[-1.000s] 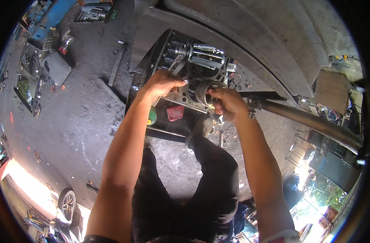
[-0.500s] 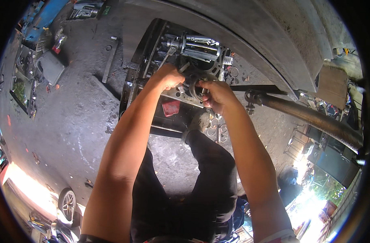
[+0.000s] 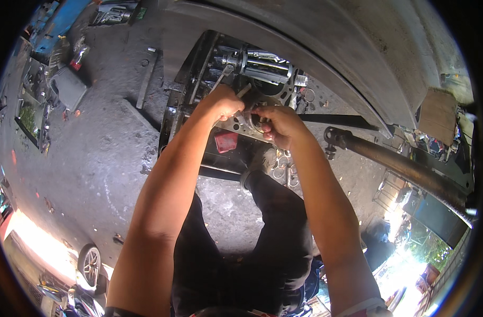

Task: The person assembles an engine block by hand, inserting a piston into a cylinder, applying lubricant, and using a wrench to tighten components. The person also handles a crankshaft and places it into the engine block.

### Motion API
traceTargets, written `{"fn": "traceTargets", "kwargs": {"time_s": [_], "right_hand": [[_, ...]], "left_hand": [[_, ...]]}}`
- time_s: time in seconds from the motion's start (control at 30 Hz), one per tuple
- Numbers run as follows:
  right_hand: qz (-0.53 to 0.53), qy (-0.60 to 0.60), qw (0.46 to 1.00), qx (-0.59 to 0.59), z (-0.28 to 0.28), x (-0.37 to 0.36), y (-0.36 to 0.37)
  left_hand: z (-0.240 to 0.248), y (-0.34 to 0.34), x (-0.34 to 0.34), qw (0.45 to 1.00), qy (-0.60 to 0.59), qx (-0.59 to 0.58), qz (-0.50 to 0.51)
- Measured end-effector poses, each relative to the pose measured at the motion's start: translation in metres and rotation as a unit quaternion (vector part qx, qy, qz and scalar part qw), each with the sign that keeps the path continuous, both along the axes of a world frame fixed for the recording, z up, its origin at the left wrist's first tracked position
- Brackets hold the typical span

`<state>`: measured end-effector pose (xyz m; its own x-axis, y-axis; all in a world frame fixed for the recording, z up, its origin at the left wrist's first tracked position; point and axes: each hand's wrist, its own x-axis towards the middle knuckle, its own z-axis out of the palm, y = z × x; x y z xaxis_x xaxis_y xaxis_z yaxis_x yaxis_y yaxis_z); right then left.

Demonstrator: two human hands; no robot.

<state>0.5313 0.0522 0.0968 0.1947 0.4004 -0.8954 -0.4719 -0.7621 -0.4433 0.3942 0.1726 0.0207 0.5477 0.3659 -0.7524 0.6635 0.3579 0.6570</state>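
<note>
Both my hands meet over a dark metal engine block or frame. My left hand (image 3: 226, 104) is closed in a fist; what its fingers hold is hidden. A metal bar with a rounded end (image 3: 227, 70) slants toward that hand's wrist; I cannot tell whether they touch. My right hand (image 3: 279, 126) pinches the right side of a round metal ring part (image 3: 256, 122), thumb on top and fingers curled below. The left fist is close to the ring's upper left edge. Under the hands lies a metal plate with holes (image 3: 236, 127). A red piece (image 3: 226, 141) rests in front of it.
Silver metal rods and fittings (image 3: 268, 66) lie at the block's far side. A thick steel tube (image 3: 400, 158) slants across the right, below a large grey panel (image 3: 347, 53). Several metal rings (image 3: 280, 168) lie by my shoe (image 3: 260, 164). Flat bars (image 3: 146, 79) lie on the floor to the left.
The view has shifted slightly. My left fist has turned, and the small metal cylinder below it no longer shows. The right hand keeps its hold on the ring part, which looks tilted differently.
</note>
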Motion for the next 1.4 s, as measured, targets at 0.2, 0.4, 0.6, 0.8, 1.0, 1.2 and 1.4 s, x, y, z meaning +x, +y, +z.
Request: {"fn": "traceTargets", "kwargs": {"time_s": [0.2, 0.4, 0.6, 0.8, 1.0, 1.2, 1.4], "right_hand": [[-0.006, -0.004, 1.000, 0.005, -0.012, -0.003, -0.005], [0.000, -0.014, 1.000, -0.008, -0.026, -0.006, 0.001], [0.005, -0.048, 0.999, -0.020, -0.035, -0.008, 0.003], [-0.012, -0.079, 0.997, -0.003, -0.042, -0.015, 0.001], [0.009, -0.054, 0.998, -0.022, -0.018, -0.010, 0.007], [0.017, -0.026, 0.999, 0.035, 0.036, 0.006, -0.003], [0.002, 0.088, 0.986, 0.141, 0.055, 0.035, -0.036]], "left_hand": [[-0.003, 0.001, -0.001, 1.000, -0.009, -0.029, 0.001], [-0.001, 0.002, -0.002, 1.000, -0.010, -0.010, -0.015], [-0.001, 0.001, 0.001, 1.000, 0.012, -0.001, -0.005], [0.000, -0.006, 0.002, 0.997, 0.018, 0.073, -0.015], [0.017, -0.002, -0.007, 0.999, -0.012, 0.034, 0.004], [0.050, 0.000, -0.021, 0.993, -0.073, -0.019, 0.088], [0.053, -0.005, -0.060, 0.970, -0.139, -0.038, 0.195]]}}
